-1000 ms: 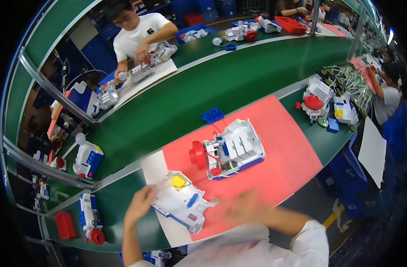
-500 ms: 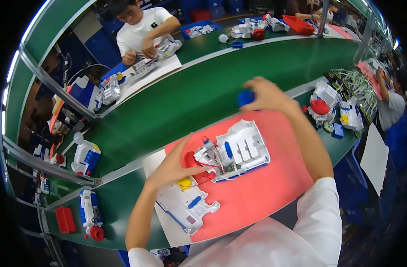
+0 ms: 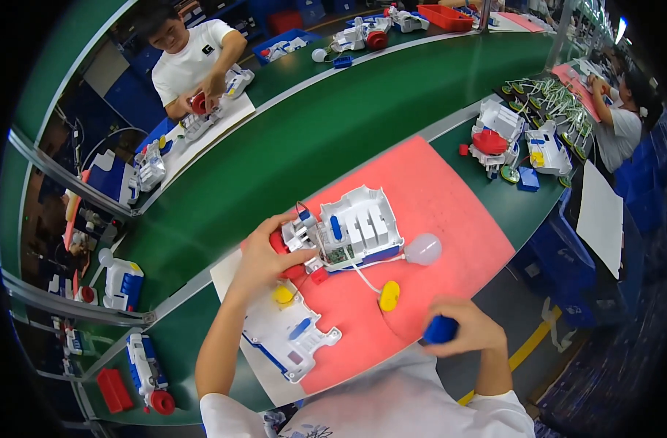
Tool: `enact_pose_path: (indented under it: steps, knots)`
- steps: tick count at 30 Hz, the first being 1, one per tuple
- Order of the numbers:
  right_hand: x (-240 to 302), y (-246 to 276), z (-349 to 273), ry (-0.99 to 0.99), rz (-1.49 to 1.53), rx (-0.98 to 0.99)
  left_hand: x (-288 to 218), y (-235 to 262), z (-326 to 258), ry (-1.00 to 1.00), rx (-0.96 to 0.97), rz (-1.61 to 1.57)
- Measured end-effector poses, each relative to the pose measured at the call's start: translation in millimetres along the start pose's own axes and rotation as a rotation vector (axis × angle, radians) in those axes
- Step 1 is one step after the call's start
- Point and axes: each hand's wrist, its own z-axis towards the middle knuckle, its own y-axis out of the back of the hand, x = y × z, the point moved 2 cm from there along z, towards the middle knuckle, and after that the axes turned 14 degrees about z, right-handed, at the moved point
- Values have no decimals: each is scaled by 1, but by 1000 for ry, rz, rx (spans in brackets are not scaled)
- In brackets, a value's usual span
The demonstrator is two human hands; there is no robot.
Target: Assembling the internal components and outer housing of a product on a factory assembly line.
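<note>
My left hand (image 3: 262, 255) is closed around the red end (image 3: 278, 242) of an open white plastic housing (image 3: 377, 219). Wires and a green circuit board (image 3: 339, 254) show inside it, beside a blue strip (image 3: 335, 227). In my right hand (image 3: 473, 330), off the mat's near right edge, is a small dark blue block-like part (image 3: 441, 330). A whitish ball (image 3: 424, 250) and a yellow oval piece (image 3: 389, 296), on a white cable, lie right of the housing. Below my left hand rests a second white shell (image 3: 278, 332) with a yellow piece (image 3: 282, 294).
A pink-red mat (image 3: 450, 197) covers part of the green bench. Left stand a red tray (image 3: 114, 390) and a blue-and-white unit (image 3: 145, 363). Right are more housings (image 3: 546, 146) and a blue box (image 3: 528, 179). A co-worker (image 3: 191, 62) handles similar parts across the bench.
My right hand has come from the mat's far edge to its near right, still holding the blue part. The ball and yellow oval now show beside the housing. The whole view has shifted.
</note>
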Motion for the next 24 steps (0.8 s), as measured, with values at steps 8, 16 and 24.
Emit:
enact_pose_path:
  steps: [8,16,24]
  knots:
    - [-5,46,31,-177,-421,-144,13,8,-3,231,177,-1]
    - [-17,73,93,-20,-538,-1,42,-2,-6,116,161,-265]
    - [-17,43,71,218,-679,-275,-49,13,45,-102,-24,363]
